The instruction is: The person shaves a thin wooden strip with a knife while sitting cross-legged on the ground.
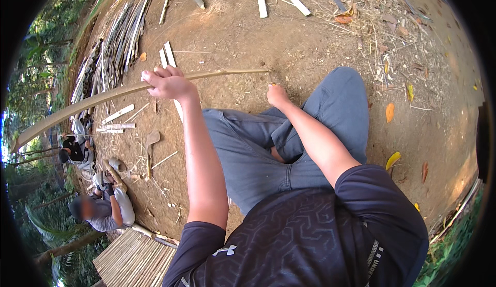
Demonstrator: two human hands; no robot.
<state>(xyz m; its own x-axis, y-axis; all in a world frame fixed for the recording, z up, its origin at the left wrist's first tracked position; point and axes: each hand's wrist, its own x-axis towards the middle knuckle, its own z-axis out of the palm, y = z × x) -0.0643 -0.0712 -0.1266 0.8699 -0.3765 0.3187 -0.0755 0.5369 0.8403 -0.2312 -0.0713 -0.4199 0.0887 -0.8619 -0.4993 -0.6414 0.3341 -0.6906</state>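
Observation:
A long, curved strip of split bamboo (pixel 98 99) runs from the far left edge, past my left hand, to a thin end above my right hand. My left hand (pixel 170 84) is closed around it, with the longer part sticking out to the left. Below the strip's right end and apart from it, my right hand (pixel 279 95) is closed near my bent knee. Whatever the right fingers hold, if anything, is too small or hidden to make out. My legs in grey-blue trousers (pixel 243 152) are folded under both arms.
Pale slats (pixel 118 114) and a hatchet-like tool (pixel 151 145) lie on the dirt to the left. Behind them is a pile of split poles (pixel 116 44). Two people sit at left, one beside a slatted bamboo panel (pixel 135 258). Shavings (pixel 385 44) litter the right.

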